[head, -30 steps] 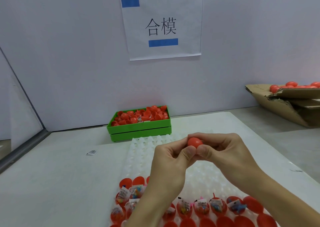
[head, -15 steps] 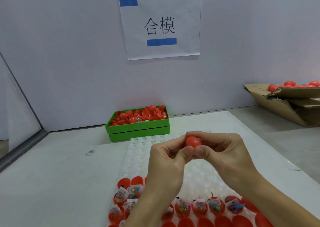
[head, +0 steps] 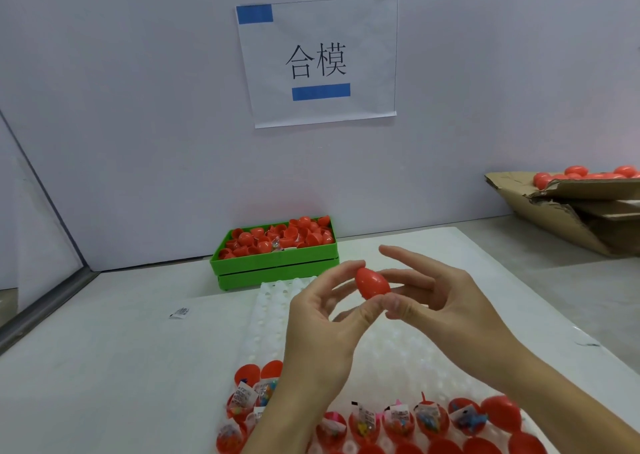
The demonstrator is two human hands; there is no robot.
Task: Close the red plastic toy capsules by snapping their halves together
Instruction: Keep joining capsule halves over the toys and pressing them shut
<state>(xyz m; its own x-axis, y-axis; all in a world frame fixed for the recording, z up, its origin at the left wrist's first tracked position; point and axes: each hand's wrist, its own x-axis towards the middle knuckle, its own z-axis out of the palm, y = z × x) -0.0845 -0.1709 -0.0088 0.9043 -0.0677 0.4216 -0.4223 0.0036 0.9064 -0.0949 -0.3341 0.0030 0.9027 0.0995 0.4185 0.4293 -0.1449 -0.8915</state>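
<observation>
- A closed red egg-shaped capsule (head: 372, 283) is held up above the middle of the white dimpled tray (head: 398, 349), both hands meeting on it.
- The left hand (head: 322, 329) pinches the capsule: its thumb presses the lower side and its forefinger curls over the pointed upper end; the other fingers are loosely bent behind.
- The right hand (head: 446, 301) has its thumb tip against the capsule's underside, touching the left thumb. Its forefinger is stretched out straight above the capsule and clear of it; the middle finger lies along the capsule's far side, and whether it presses there I cannot tell.
- No seam gap shows on the capsule; the two halves look joined.
- Along the tray's near edge sit rows of open red capsule halves (head: 429, 419), several holding small toys in clear packets (head: 363, 415); a few more stand at the near left corner of the tray.
- A green crate (head: 277, 266) heaped with loose red capsule halves stands at the far edge of the tabletop (head: 104, 367), just beyond the tray.
- A small printed packet (head: 180, 312) lies on the tabletop, left of the tray.
- A torn cardboard box (head: 571, 218) with red capsules in it rests at the far right.
- A paper sign (head: 318, 62) with two characters and blue tape hangs on the wall.
</observation>
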